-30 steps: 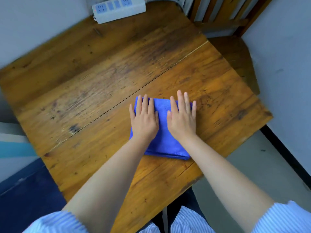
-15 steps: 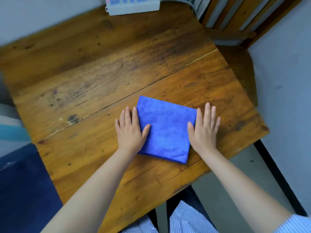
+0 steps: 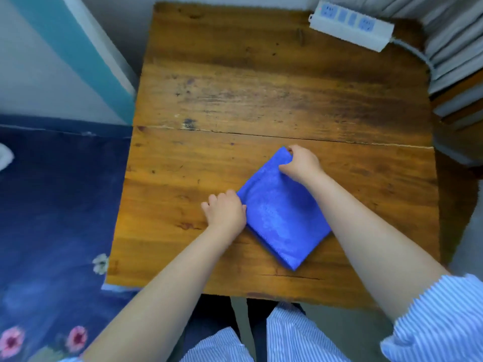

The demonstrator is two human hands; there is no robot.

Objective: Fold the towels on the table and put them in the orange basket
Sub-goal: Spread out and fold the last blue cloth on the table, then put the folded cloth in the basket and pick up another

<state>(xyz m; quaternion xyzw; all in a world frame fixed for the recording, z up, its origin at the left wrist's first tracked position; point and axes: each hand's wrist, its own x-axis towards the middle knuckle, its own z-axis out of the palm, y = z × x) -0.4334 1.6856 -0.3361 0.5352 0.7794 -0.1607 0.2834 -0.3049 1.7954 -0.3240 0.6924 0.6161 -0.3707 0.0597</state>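
On table, near edge: blue towel point(image 3: 281, 212), folded square, lying as a diamond.
Right hand point(image 3: 300, 163): fingers curled, pinching the far corner.
Left hand point(image 3: 226, 209): curled at the left corner, grip unclear.
Nearer hand: both touching.
Orange basket: not in view.

Towel point(image 3: 279, 215) on table point(image 3: 235, 87), power strip point(image 3: 351, 24) behind it.

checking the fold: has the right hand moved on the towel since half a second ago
Yes. The right hand has gone from flat on the table beside the blue towel to gripping its far corner, nearer the table's crack.
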